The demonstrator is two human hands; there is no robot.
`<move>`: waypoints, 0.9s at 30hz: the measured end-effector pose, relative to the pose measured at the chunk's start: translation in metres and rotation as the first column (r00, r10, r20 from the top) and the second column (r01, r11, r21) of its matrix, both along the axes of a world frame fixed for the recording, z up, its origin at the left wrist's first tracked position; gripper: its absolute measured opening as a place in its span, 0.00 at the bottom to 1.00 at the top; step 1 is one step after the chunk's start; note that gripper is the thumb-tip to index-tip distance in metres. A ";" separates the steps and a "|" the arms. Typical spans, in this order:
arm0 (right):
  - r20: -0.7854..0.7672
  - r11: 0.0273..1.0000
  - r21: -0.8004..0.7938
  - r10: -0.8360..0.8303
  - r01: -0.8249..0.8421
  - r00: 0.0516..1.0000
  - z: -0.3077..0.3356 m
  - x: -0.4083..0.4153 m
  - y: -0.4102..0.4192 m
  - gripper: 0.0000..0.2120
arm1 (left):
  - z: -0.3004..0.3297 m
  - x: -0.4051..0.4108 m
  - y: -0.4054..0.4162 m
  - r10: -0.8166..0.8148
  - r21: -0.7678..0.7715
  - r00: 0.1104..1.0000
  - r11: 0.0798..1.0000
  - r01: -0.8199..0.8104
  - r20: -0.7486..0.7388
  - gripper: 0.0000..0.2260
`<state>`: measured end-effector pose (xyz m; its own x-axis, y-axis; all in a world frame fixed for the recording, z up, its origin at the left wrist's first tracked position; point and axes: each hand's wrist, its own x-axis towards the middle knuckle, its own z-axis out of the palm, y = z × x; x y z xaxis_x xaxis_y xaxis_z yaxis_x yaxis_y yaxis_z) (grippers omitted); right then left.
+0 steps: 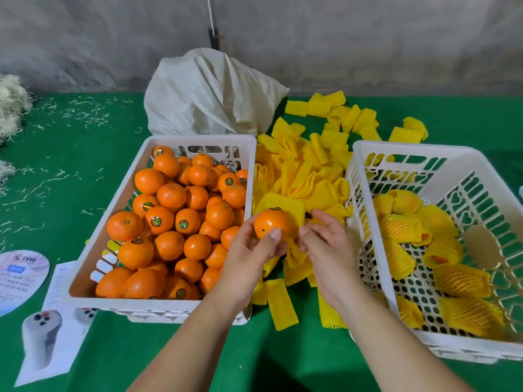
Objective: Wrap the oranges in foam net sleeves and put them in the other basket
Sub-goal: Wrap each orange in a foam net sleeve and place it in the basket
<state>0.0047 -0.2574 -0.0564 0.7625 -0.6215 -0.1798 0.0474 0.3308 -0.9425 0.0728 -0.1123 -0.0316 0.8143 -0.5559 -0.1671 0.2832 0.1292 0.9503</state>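
Both hands meet above the sleeve pile between the two baskets: the left hand [252, 247] grips a bare orange [272, 224] from below and the side, while the right hand [325, 239] pinches a yellow foam net sleeve [294, 251] just beside and under it. The fruit lies to the left of the sleeve, touching it. The sleeve's open end cannot be made out, so it probably must turn toward the orange; the receiving basket [365, 154] is nearer the right hand.

- You see bright orange oranges [169, 222], some with dark round stickers.
- Yellow mesh-patterned foam sleeves [300, 176].
- Two white slotted baskets [198, 138].
- Green table cover [70, 154]; off-white woven sack [209, 94].
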 end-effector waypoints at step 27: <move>-0.039 0.808 -0.539 0.255 -0.236 0.966 0.034 -0.030 0.006 0.05 | -0.010 -0.007 -0.006 0.038 0.059 0.986 0.997 -0.049 0.161 0.27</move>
<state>-0.0257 -0.2514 -0.0224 0.9021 -0.4031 0.1539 0.0676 -0.2203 -0.9731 0.0660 -0.1187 -0.0418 0.8565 -0.5119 -0.0663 0.1224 0.0766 0.9895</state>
